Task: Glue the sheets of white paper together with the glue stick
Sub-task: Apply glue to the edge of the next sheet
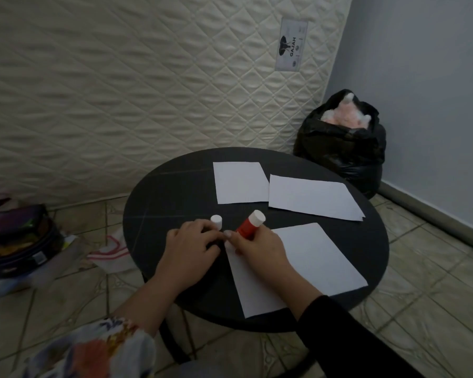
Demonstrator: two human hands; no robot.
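On the round black table [159,214] lie three sheets of white paper: one at the far middle [241,182], one at the far right [311,197], one near me [306,266]. My right hand [260,249] grips the red glue stick [247,226] over the near sheet's left corner. The stick is tilted, its white end pointing up and away, its lower end hidden by my fingers. My left hand [191,245] sits just left of it with curled fingers round the base of a small white cap [216,221].
A quilted mattress [148,91] leans against the wall behind the table. A full black bag [342,148] stands in the corner at the right. A dark case [17,241] and a white cloth [109,252] lie on the tiled floor at the left.
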